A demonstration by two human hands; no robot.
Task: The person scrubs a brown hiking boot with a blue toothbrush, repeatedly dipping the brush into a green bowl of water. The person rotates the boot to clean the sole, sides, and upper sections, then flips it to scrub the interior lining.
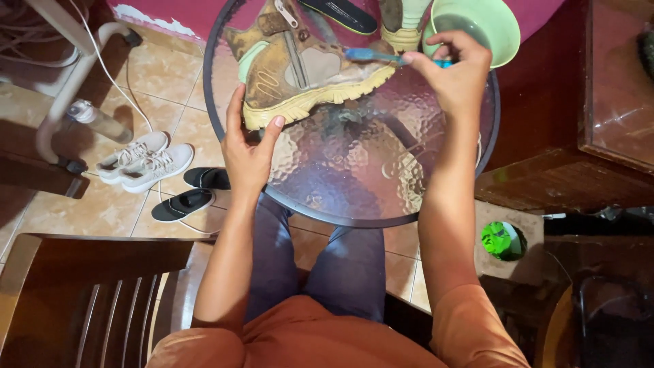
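A tiled floor (170, 109) of beige squares runs under a round glass counter (354, 197) with a dark rim, its top dimpled and see-through. On the counter, toward twelve o'clock, a tan boot (300, 75) with a pale yellow sole lies on its side, toe end toward nine o'clock. The left hand (248, 153) rests at the counter's nine o'clock edge, fingers spread and open, thumb and fingertips touching the boot's sole; its grip closes on nothing. The right hand (456, 75) at one o'clock has its grip pinched shut around the handle of a blue brush (375, 56), whose head lies against the boot's heel end. Just beyond that hand stands a light green bowl (480, 24). A dark insole (340, 13) lies at twelve o'clock, beside a second boot (402, 27) seen only in part. On the floor at nine o'clock sit a pair of white sneakers (143, 160) and a pair of black slippers (194, 191). A wooden chair (88, 286) stands at seven o'clock.
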